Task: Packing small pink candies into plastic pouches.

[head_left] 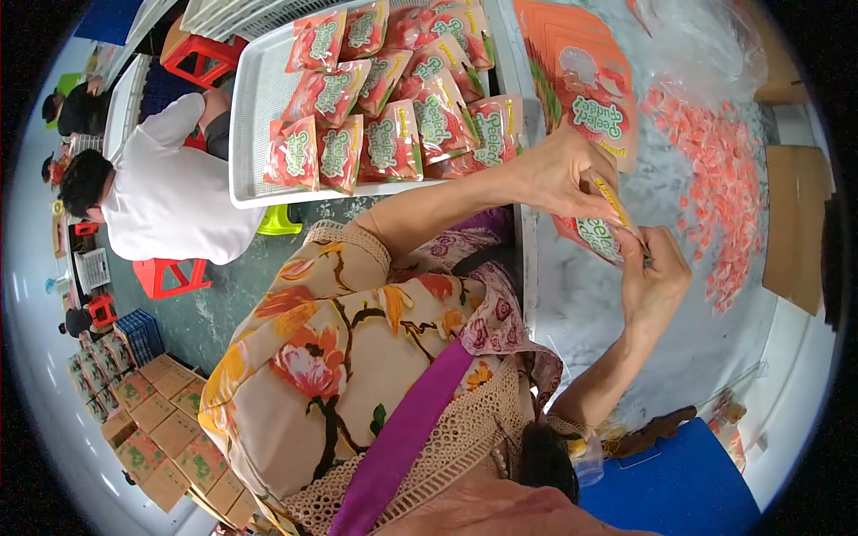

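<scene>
Over the table edge, a red and orange printed pouch hangs tilted between my two hands. My left hand pinches one end of its yellow-marked top edge, its fingers covering part of that edge. The other end is gripped between the thumb and fingers of my right hand. Whether the pouch's mouth is parted cannot be made out. Just beyond my left hand lies a fanned stack of flat pouches. Small pink-red wrapped pieces are spread over the table to the right of my hands.
A white plastic tray at the left holds several filled pouches. A clear plastic bag lies at the far right by brown cardboard. A blue surface is at lower right. A person in a white shirt sits at left.
</scene>
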Demonstrator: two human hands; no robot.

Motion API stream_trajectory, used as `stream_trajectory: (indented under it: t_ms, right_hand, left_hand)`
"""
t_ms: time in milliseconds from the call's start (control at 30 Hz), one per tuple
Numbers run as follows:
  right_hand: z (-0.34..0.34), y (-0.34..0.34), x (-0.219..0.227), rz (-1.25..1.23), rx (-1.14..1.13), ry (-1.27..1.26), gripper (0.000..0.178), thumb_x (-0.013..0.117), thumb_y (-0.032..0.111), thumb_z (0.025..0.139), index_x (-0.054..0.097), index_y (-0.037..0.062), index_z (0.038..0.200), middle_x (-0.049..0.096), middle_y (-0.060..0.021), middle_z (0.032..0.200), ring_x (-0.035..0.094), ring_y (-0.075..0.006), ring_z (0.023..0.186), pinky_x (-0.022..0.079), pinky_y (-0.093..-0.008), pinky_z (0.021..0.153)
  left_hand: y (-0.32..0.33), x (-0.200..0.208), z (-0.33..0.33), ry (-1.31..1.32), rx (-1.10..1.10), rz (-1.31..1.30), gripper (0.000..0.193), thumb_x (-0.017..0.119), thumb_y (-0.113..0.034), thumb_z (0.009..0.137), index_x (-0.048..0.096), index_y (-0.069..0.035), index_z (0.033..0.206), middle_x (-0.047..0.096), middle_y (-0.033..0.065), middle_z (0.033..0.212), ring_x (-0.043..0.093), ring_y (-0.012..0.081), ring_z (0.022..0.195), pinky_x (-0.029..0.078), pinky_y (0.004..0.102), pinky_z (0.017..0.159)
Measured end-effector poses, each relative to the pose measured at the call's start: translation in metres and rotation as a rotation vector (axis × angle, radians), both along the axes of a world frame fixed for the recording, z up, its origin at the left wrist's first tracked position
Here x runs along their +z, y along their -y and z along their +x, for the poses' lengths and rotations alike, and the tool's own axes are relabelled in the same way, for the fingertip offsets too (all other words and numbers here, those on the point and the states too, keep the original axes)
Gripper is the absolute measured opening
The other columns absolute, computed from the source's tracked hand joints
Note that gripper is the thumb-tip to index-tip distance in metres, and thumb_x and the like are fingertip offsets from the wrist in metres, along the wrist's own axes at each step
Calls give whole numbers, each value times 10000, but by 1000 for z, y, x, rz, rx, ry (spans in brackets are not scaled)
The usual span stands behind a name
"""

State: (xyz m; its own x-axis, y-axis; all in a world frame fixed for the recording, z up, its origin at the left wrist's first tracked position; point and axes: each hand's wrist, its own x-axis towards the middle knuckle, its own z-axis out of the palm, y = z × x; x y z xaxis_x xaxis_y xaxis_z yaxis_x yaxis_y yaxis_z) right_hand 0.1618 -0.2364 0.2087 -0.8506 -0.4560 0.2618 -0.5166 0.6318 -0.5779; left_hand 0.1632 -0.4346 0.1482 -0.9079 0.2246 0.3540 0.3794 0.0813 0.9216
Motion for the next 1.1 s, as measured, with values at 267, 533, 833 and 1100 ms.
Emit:
stream_trajectory:
  t_ms: [267,533,833,1100]
  right_hand:
    - [-4,6,-3,-70,54,119,188,761,104,749,648,-18,836,585,-77,691,518,-144,616,424,-260,595]
    - [-11,49,-22,-12,63,132,129,722,37,763,642,-20,847,594,-92,706,504,-117,619,437,-274,594]
    - [-87,153,-39,-524,-38,710,291,664,102,856,623,-12,1120,649,-47,897,631,-123,731,579,-324,667]
    - [-144,303,-112,-905,290,1038,366,668,157,866,574,-11,1178,672,-95,964,671,-180,770,569,-311,668]
  left_hand:
    - [34,-1,6,-95,103,-19,180,778,-166,738,703,-15,799,589,56,627,497,95,532,376,271,471]
    - [81,-9,23,160,145,-5,233,799,-58,704,684,-10,901,648,32,862,583,93,780,474,276,698]
    - [270,-123,-31,43,1320,-1037,505,753,-319,742,570,-20,1105,608,211,1062,579,364,968,481,444,840]
    - [351,-148,-20,422,1253,-996,366,598,-141,777,517,2,1104,658,253,840,642,442,789,519,512,695]
